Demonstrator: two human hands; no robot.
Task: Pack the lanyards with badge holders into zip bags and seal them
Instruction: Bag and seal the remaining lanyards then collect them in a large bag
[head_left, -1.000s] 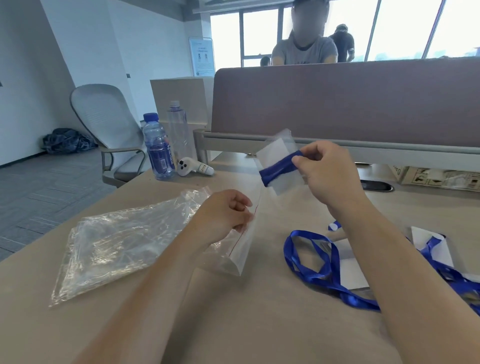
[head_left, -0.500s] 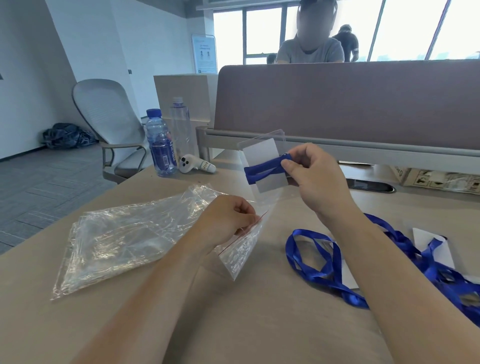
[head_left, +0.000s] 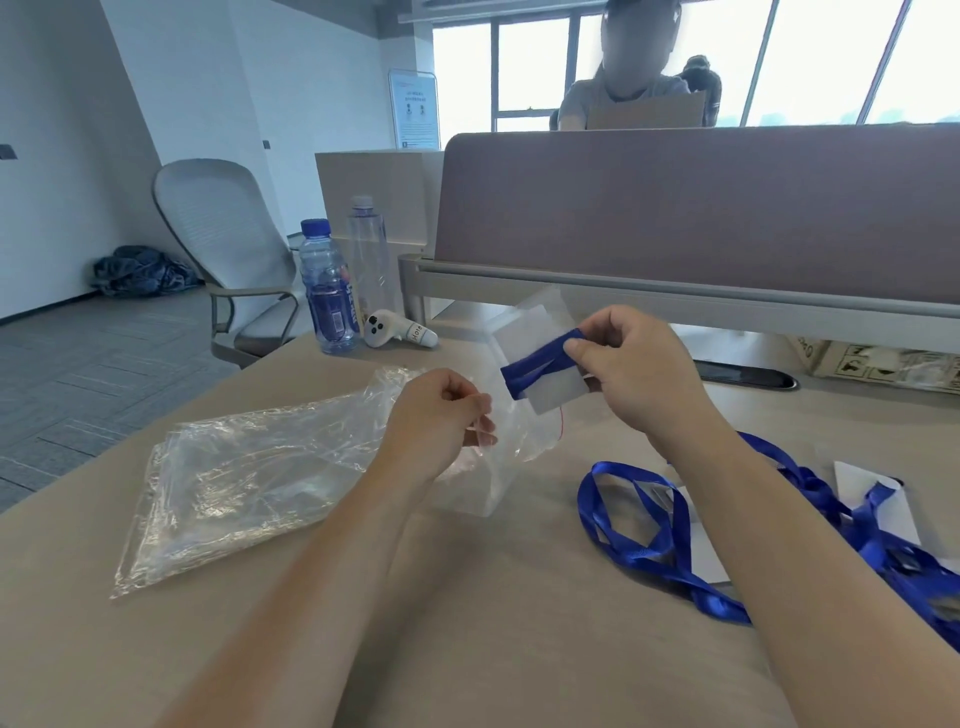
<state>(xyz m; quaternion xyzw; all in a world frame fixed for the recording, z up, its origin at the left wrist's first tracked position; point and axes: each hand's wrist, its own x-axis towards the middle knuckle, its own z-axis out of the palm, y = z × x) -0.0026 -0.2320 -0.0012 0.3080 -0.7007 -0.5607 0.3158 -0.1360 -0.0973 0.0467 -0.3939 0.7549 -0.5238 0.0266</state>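
Observation:
My right hand (head_left: 628, 364) pinches a folded blue lanyard (head_left: 535, 366) against its clear badge holder (head_left: 540, 358), held above the table. My left hand (head_left: 441, 410) grips one edge of a small clear zip bag (head_left: 498, 457) with a red seal line, just below and left of the badge holder. The bag's mouth faces the holder; the holder's lower corner is at the opening. More blue lanyards (head_left: 665, 540) with white badge holders (head_left: 878, 499) lie loose on the table at the right.
A pile of clear zip bags (head_left: 244, 467) lies on the table (head_left: 467, 623) at the left. Two water bottles (head_left: 330, 291) and a white controller (head_left: 397, 330) stand behind it. A desk divider (head_left: 675, 208) runs across the back; a person sits beyond it. An office chair (head_left: 218, 234) stands left.
My right hand has lowered the lanyard and badge holder toward the zip bag's mouth. My left hand has raised and turned the bag up toward it.

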